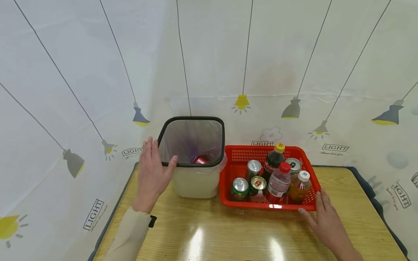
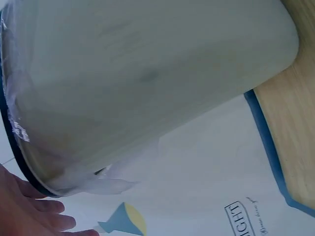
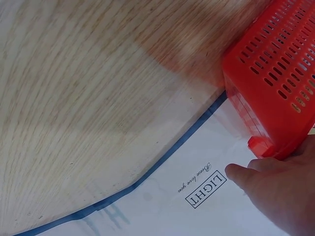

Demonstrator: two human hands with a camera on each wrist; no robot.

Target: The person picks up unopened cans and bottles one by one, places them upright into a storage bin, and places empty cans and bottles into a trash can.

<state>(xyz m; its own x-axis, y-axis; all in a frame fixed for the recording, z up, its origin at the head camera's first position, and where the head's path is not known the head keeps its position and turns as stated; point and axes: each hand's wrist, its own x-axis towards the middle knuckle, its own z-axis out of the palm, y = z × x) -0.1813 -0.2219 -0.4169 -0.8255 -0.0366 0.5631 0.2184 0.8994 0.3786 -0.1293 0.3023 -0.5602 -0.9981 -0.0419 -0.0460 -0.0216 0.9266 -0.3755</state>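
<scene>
A pale waste bin (image 1: 195, 183) with a black rim and a clear plastic liner stands on the table; a red can (image 1: 201, 160) lies inside it. My left hand (image 1: 153, 179) is at the bin's near left corner, fingers straight along the outside and thumb at the black rim (image 2: 22, 162). To the right is a red perforated basket (image 1: 228, 199) holding three bottles, including a red-capped bottle (image 1: 280, 181), and several cans, such as a green can (image 1: 240, 190). My right hand (image 1: 330, 221) touches the basket's near right corner with extended fingers, seen also at the red rim in the right wrist view.
The wooden table (image 1: 235, 235) has a dark blue edge (image 1: 372, 194). Behind and beside it hangs a white sheet (image 1: 209, 54) printed with lamps. The bin and basket stand side by side, close together near the back.
</scene>
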